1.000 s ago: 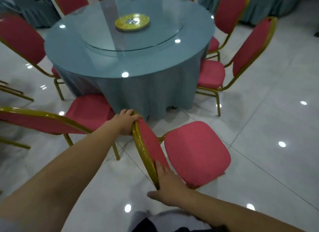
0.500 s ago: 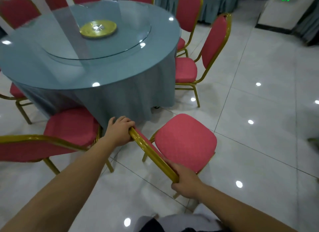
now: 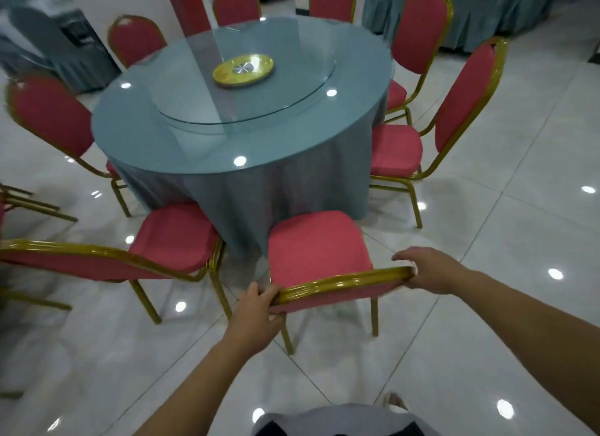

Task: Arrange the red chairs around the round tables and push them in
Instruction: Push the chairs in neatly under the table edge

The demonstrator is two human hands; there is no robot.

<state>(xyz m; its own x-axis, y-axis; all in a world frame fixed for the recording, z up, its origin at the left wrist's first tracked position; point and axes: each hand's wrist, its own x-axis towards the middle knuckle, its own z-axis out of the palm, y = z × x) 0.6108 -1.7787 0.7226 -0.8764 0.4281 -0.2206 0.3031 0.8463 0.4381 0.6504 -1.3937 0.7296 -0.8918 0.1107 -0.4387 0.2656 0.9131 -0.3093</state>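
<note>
Swinging a red chair (image 3: pixel 318 244) round to face the round surface (image 3: pixel 194 137), a person now has it square-on; a second ago its seat pointed off to the right, with the backrest edge-on to the cloth. The turning looks finished, and only the push inward appears to remain. The seat's front edge sits at the hem of the tablecloth (image 3: pixel 276 201), though contact cannot be made out. It fills the gap between a neighbouring chair (image 3: pixel 175 234) out beyond the left hand (image 3: pixel 256 309) and another chair (image 3: pixel 394 150) beyond the right hand (image 3: pixel 431 271). The red chair stands directly ahead of both hands, seat on their far side. The left hand grips the left end of the gold backrest rail (image 3: pixel 344 281), fingers curled over it. The right hand holds the right end, fingers curved loosely over the top.
</note>
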